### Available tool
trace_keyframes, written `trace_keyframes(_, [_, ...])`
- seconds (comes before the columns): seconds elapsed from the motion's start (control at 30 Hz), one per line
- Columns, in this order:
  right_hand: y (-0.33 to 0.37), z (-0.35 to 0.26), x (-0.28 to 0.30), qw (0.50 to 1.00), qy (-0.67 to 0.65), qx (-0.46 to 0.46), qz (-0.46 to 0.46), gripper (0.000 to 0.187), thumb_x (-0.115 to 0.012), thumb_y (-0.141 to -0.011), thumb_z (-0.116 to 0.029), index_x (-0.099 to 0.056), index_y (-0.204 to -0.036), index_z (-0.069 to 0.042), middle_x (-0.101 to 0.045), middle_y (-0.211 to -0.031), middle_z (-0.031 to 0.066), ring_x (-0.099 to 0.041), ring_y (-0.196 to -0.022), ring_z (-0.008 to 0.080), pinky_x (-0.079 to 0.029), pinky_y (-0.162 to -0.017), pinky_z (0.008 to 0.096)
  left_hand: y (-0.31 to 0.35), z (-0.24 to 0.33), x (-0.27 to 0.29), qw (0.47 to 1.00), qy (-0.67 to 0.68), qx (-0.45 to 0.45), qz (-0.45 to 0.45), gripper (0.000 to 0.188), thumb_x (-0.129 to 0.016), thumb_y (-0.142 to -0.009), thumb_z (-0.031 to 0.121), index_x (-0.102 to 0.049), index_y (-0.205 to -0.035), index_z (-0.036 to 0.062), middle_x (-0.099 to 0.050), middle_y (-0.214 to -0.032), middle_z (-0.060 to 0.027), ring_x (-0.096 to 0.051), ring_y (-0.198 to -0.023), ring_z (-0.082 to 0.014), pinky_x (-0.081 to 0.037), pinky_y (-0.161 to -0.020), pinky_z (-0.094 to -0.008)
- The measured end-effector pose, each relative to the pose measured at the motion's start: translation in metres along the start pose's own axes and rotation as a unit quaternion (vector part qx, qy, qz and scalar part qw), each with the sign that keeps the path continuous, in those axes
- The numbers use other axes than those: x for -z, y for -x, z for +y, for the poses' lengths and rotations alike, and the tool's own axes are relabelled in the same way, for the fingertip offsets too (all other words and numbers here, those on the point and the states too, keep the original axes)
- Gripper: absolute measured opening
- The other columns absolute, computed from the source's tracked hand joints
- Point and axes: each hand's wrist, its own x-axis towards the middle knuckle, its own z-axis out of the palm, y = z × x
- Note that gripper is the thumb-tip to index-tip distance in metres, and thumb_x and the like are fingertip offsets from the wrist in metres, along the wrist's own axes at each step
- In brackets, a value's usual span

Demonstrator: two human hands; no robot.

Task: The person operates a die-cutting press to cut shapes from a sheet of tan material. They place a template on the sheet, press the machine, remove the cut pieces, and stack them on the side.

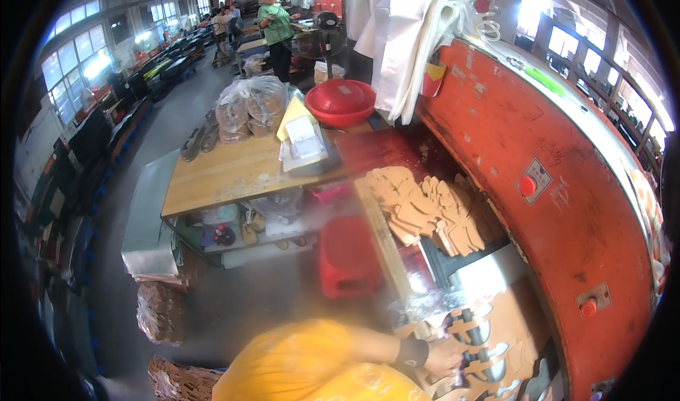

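Observation:
My left hand [444,356], with a dark band at the wrist, reaches from a yellow sleeve [304,355] over a tan sheet [516,312] full of curved cut-outs. It touches the sheet's left part, among loose tan strips and shapes. Its fingers are blurred and partly hidden, so their grip does not show. Dark and shiny surface shows through the gaps in the sheet. Beyond it lies a heap of cut tan pieces [418,206], shaped like shoe soles or insoles. My right hand is out of view.
A big orange-red machine [524,139] with red buttons curves along the right. Left of the work area stand a red plastic stool [349,256] and a wooden table [234,164] bearing bagged pieces [249,107], papers and red basins [341,102]. Far back, a person in green [276,29] stands.

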Motion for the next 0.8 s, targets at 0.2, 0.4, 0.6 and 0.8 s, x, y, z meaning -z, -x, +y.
trace_keyframes(0.2, [0.037, -0.05, -0.011, 0.995, 0.027, -0.031, -0.092, 0.08, -0.072, -0.075, -0.039, -0.04, -0.135, 0.004, -0.037, -0.141, 0.0259, -0.035, -0.131, 0.0368, -0.026, -0.111, 0.0427, 0.069, 0.009, 0.074, 0.974, 0.222, -0.018, -0.04, 0.022, -0.059, -0.083, 0.022, -0.066, -0.084, 0.0013, -0.066, -0.081, -0.0139, -0.063, -0.077, -0.0274, -0.049, -0.07, -0.0352])
trace_keyframes(0.4, [0.075, -0.055, -0.003, 0.993, -0.052, 0.0, -0.106, 0.075, -0.07, -0.078, -0.035, -0.04, -0.134, 0.005, -0.038, -0.139, 0.0268, -0.037, -0.129, 0.0367, -0.029, -0.109, 0.041, 0.1, -0.006, 0.127, 0.961, 0.218, 0.086, 0.146, 0.018, -0.057, -0.089, 0.016, -0.063, -0.096, 0.0012, -0.063, -0.09, -0.0129, -0.061, -0.084, -0.0256, -0.048, -0.076, -0.0333])
trace_keyframes(0.6, [0.099, -0.046, 0.006, 0.995, -0.049, -0.047, -0.079, 0.07, -0.074, -0.075, -0.029, -0.046, -0.129, 0.005, -0.044, -0.133, 0.0257, -0.042, -0.123, 0.0355, -0.033, -0.105, 0.0408, 0.14, -0.023, 0.129, 0.95, 0.041, 0.101, 0.292, 0.022, -0.06, -0.086, 0.014, -0.061, -0.105, 0.005, -0.056, -0.106, -0.0119, -0.052, -0.106, -0.028, -0.042, -0.091, -0.0359])
trace_keyframes(0.8, [0.141, 0.015, 0.033, 0.989, -0.049, -0.142, -0.007, 0.065, -0.077, -0.071, -0.023, -0.052, -0.124, 0.005, -0.051, -0.127, 0.0246, -0.048, -0.118, 0.0344, -0.036, -0.102, 0.0407, 0.196, -0.033, 0.116, 0.941, 0.05, 0.193, 0.272, 0.041, -0.061, -0.085, 0.018, -0.052, -0.124, 0.0078, -0.057, -0.113, -0.0142, -0.056, -0.104, -0.0297, -0.044, -0.091, -0.0382])
